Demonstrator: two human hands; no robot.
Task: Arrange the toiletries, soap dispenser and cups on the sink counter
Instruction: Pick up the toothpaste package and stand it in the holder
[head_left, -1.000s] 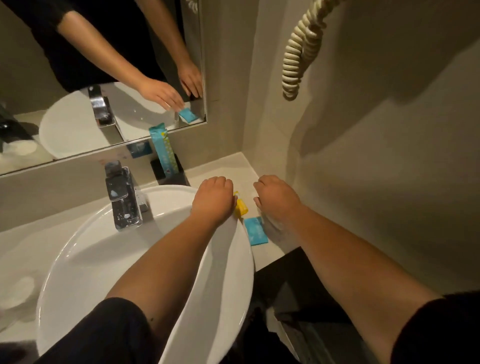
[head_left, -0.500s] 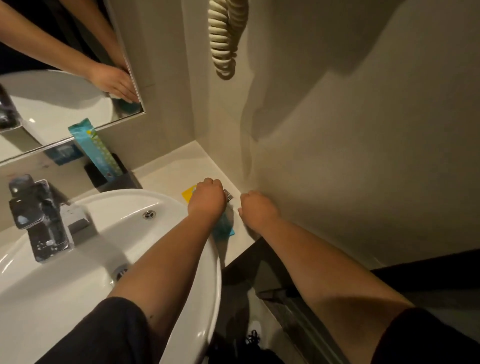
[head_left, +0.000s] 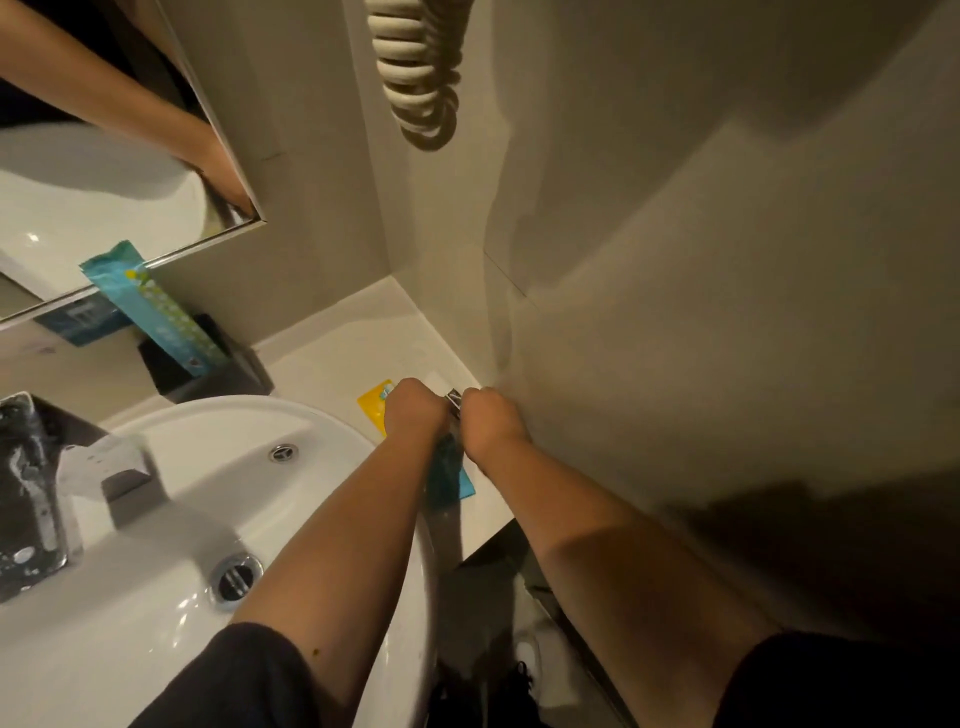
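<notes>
On the white counter (head_left: 358, 338) right of the basin, my left hand (head_left: 415, 410) and my right hand (head_left: 488, 421) are curled side by side, knuckles up. Between them shows the end of a small silvery packet (head_left: 453, 401), which both hands appear to hold. A yellow sachet (head_left: 375, 406) lies partly under my left hand. A teal sachet (head_left: 451, 475) lies beneath both wrists. A tall teal toothbrush packet (head_left: 156, 312) stands tilted in a black holder (head_left: 218, 371) at the back.
The white basin (head_left: 171, 499) with its chrome tap (head_left: 31, 493) fills the left. A mirror (head_left: 104, 197) hangs behind it. A coiled cream cord (head_left: 421, 78) dangles on the wall. The right wall stands close beside my right hand. The counter edge drops to a dark floor (head_left: 488, 587).
The view has swung right. My hands have drawn together over the sachets, and a silvery packet now shows between them.
</notes>
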